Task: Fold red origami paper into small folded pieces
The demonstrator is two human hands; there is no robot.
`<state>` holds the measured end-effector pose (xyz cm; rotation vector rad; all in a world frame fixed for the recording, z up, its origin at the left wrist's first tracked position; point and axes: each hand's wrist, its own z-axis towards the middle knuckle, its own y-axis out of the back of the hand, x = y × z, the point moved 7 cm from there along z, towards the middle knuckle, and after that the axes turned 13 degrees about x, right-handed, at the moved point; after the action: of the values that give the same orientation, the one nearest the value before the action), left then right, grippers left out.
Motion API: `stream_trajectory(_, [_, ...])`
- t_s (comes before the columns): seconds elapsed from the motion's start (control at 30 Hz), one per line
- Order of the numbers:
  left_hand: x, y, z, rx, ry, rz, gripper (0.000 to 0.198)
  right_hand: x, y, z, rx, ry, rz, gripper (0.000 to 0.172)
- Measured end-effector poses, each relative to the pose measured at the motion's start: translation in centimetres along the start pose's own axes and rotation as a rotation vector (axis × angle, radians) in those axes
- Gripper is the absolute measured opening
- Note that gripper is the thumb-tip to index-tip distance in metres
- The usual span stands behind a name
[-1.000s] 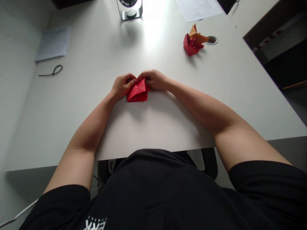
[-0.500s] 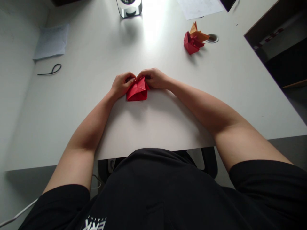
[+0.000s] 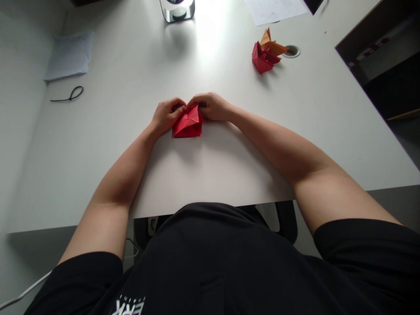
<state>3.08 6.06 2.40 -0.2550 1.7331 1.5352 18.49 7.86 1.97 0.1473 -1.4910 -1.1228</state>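
Observation:
A red origami paper point(image 3: 189, 124), partly folded with creased flaps and a gap along its near side, is between my hands over the white table. My left hand point(image 3: 168, 114) pinches its far left edge, thumb on top. On the far right side, my right hand point(image 3: 211, 106) grips the paper, its fingers curled and its fingertips close to those of the left. The far edge of the paper is partly hidden by my fingers.
Folded red point(image 3: 263, 59) and orange point(image 3: 273, 46) paper figures stand at the back right beside a round cable hole point(image 3: 292, 51). A black cable tie point(image 3: 72, 94) and a plastic-looking packet point(image 3: 69, 56) lie at left. A metallic device point(image 3: 178, 12) stands at the back.
Almost nothing differs. Both hands keep their grip on the red origami paper in the same place; the view has shifted very slightly.

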Motion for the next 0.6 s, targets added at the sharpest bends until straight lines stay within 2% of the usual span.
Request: stream_trajectory(0.6, [0.33,-0.04,0.2,-0.018,-0.031,0.019,0.019,0.06,0.08,-0.15,-0.012,-0.029,0.099,0.037])
